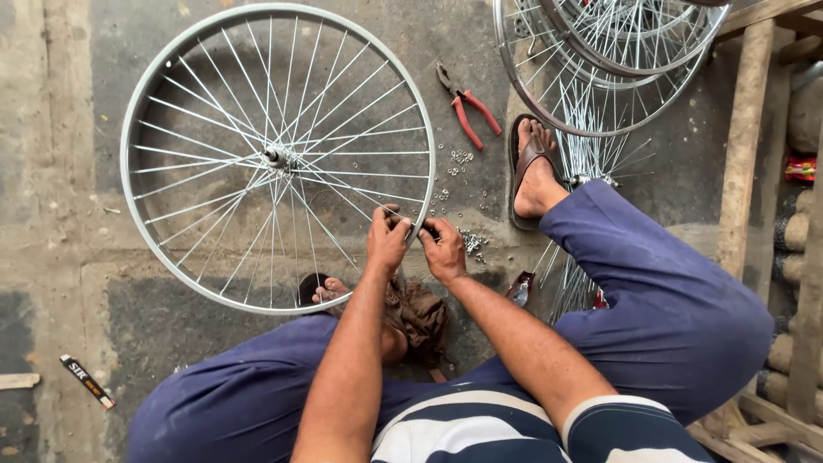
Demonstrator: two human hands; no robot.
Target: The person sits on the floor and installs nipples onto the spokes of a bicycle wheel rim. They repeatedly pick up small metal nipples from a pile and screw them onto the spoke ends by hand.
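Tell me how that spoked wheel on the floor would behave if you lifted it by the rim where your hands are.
The wheel is a bare metal rim with thin spokes and no tyre, so it is probably light for its size. Gripped by the left hand and right hand at one edge, the far side would likely droop. Set upright, it could roll.

Red-handled pliers (467, 107) — stacked rims (600, 77)

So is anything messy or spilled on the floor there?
Yes. Tiny metal nuts lie scattered loose on the concrete floor beside the wheel, from near the red-handled pliers down to the hands. The left hand and right hand pinch the rim.
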